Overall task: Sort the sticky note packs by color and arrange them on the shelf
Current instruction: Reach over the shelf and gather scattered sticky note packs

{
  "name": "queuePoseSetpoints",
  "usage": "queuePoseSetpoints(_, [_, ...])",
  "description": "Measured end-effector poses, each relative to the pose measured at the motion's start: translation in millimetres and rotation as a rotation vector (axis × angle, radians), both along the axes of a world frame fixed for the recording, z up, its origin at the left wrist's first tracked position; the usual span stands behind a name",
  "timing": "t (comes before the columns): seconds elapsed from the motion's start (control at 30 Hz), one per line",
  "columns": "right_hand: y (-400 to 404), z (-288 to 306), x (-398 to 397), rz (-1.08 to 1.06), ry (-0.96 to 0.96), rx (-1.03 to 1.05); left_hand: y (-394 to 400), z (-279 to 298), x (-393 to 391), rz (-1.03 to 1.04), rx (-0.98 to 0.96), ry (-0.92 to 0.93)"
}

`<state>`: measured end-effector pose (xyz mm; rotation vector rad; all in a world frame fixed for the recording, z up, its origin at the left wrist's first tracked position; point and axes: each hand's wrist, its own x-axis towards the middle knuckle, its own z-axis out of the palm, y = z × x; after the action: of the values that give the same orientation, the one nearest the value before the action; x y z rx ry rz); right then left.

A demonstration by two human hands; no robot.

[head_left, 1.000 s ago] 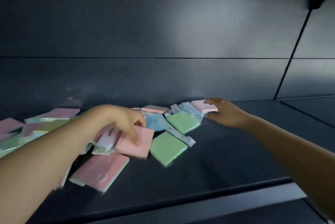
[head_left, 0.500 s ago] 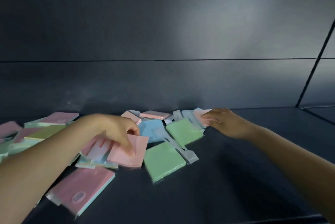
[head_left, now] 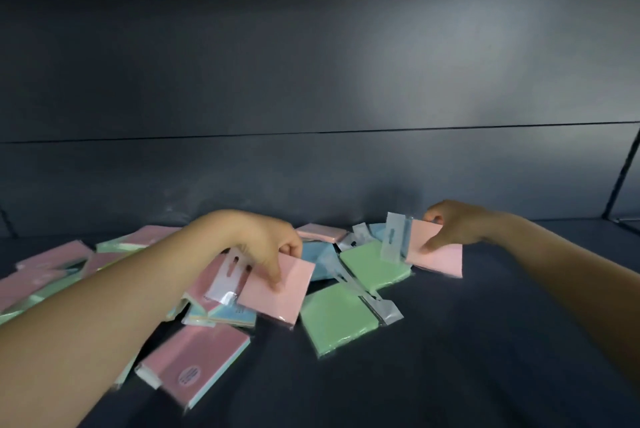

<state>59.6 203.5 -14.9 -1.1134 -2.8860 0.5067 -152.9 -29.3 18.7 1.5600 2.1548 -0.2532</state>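
Several sticky note packs lie jumbled on the dark shelf (head_left: 450,341). My left hand (head_left: 266,244) pinches a pink pack (head_left: 277,292) in clear wrap, lifted over the pile. My right hand (head_left: 450,223) pinches another pink pack (head_left: 440,254) at the pile's right end, its clear hang tab pointing up. Two green packs (head_left: 336,318) (head_left: 375,263) lie between the hands, and a blue pack (head_left: 320,258) sits behind them. A larger pink pack with a round label (head_left: 195,362) lies at the front left.
More pink and pale green packs (head_left: 52,268) spread to the left, partly behind my left forearm. A dark back wall (head_left: 311,168) rises right behind the pile. An upright divider (head_left: 623,171) stands at the far right. Bare shelf surface lies to the right and front.
My right hand has picked up the pink pack it was touching and tipped it up. My left hand still holds its pink pack, slightly raised. The view has shifted left.
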Motion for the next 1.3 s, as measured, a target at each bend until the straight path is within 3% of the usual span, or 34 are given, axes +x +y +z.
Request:
queuePoseSetpoints(0.2, [-28, 17, 13, -0.082, 0.249, -0.131, -19, 18, -13, 0.082, 0.305, -0.090])
queuePoseSetpoints(0.33, [-67, 38, 11, -0.099, 0.367, -0.068, -49, 23, -21, 0.149, 0.603, -0.061])
queuePoseSetpoints(0.53, [-158, 62, -18, -0.099, 0.622, -0.169, -117, 35, -47, 0.437, 0.905, -0.381])
queuePoseSetpoints(0.8, [-314, 61, -90, -0.042, 0.763, -0.455, -266, 30, -99, 0.797, 1.065, -0.806])
queuePoseSetpoints(1.0, [-425, 46, -167, -0.028, 0.928, -0.637, -391, 10, -149, 0.973, 1.087, -0.981])
queuePoseSetpoints(1.3, [-551, 36, -318, 0.101, 0.834, -0.662, -519, -22, -256, 1.281, 1.429, -1.046])
